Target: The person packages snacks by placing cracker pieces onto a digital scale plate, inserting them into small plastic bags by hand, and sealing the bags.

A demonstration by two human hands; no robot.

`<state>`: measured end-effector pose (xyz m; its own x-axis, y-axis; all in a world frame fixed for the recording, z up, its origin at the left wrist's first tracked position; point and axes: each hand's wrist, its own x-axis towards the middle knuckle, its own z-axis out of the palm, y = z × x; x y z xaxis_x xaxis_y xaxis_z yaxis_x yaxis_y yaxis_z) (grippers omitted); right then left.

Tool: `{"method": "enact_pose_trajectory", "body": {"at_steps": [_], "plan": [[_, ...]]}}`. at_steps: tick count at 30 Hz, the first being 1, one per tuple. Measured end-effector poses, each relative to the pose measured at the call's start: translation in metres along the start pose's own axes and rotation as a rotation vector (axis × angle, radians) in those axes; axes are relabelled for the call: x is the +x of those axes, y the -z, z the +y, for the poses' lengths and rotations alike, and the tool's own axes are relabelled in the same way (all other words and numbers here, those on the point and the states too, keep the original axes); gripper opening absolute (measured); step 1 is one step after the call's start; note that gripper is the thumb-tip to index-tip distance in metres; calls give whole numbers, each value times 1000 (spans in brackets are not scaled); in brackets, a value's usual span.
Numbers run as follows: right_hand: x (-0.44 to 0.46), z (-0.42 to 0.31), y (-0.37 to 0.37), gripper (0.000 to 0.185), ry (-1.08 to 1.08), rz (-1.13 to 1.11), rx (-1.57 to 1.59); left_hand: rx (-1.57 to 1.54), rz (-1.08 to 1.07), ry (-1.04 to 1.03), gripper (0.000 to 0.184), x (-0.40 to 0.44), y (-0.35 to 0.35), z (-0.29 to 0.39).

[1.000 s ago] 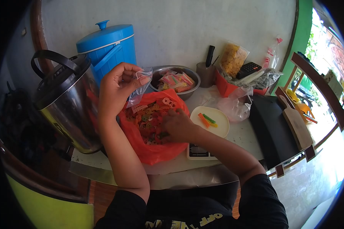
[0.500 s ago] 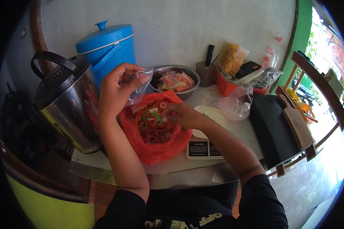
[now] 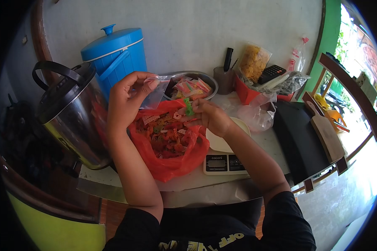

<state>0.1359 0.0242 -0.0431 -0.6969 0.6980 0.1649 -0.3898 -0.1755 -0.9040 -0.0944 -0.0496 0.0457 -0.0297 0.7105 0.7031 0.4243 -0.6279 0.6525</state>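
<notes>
My left hand [image 3: 132, 94] pinches a small clear plastic bag [image 3: 156, 93] by its top edge, above the far left rim of a red plastic bag [image 3: 176, 167]. Between the fingers of my right hand [image 3: 211, 117] is a green piece [image 3: 189, 107], held over the right part of the red bag. Many small orange, red and pale pieces [image 3: 167, 138] fill the red bag. A cream plate [image 3: 220, 143] rests on a white kitchen scale [image 3: 218, 164], partly hidden by my right hand and forearm.
Behind the red bag stands a metal bowl [image 3: 213, 90] of small packets. A steel flask [image 3: 77, 125] and blue container [image 3: 117, 54] are at left. On the right are a red box [image 3: 245, 93], a crumpled clear bag [image 3: 259, 112], a black case [image 3: 299, 142] and a wooden board [image 3: 326, 134].
My right hand has risen from inside the red bag, towards the small clear bag, with a green piece in its fingers. The clear bag now hangs flatter and more spread.
</notes>
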Motion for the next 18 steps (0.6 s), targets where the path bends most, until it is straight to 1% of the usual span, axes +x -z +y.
{"method": "enact_pose_trajectory", "body": {"at_steps": [2, 5, 8, 11, 14, 17, 18], "plan": [[-3, -6, 6, 12, 22, -24, 8, -3, -6, -14, 23, 1, 0, -1], [-8, -13, 5, 13, 154, 74, -100, -16, 2, -9, 20, 1, -3, -1], [-13, -23, 11, 17, 268, 136, -271, -37, -6, -12, 18, 3, -6, -3], [-29, -42, 15, 27, 314, 178, -458, 3, -51, 27, 19, 4, -15, 2], [-41, -59, 17, 32, 402, 227, -548, -201, -129, 48, 24, 6, -30, -2], [-52, -76, 23, 30, 453, 299, -598, -282, -220, 60, 27, 10, -47, -13], [-57, -81, 21, 30, 479, 302, -598, -337, -235, 99, 28, 10, -53, -14]]}}
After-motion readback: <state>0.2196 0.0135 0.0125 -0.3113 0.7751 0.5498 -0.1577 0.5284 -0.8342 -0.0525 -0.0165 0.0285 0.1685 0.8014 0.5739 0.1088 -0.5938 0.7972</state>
